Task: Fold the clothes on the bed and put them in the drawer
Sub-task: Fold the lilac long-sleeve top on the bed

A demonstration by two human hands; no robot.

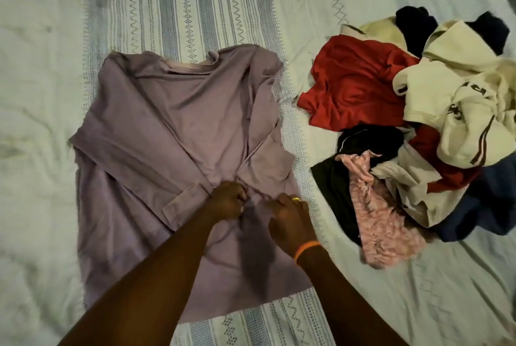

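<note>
Lavender shirt [178, 150] lies flat on the bed [42, 94], both sleeves crossed inward over its front. Left hand [227, 200] and right hand [289, 213], fingers curled, pinch cloth at the shirt's middle. Unfolded pile [405, 128] sits right of the shirt. Advice: smooth the sleeves first, fold hem evenly toward the collar.

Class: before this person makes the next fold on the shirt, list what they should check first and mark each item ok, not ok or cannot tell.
1. Lilac long-sleeved cotton shirt lies spread on the striped bedspread: ok.
2. Both sleeves folded in across the body: ok.
3. Left hand grips fabric: ok.
4. Right hand grips fabric: cannot tell, fingers hidden.
5. Fabric smooth: not ok, creases near the hands.
6. Heap of unfolded clothes lies apart from the shirt: ok.
</note>
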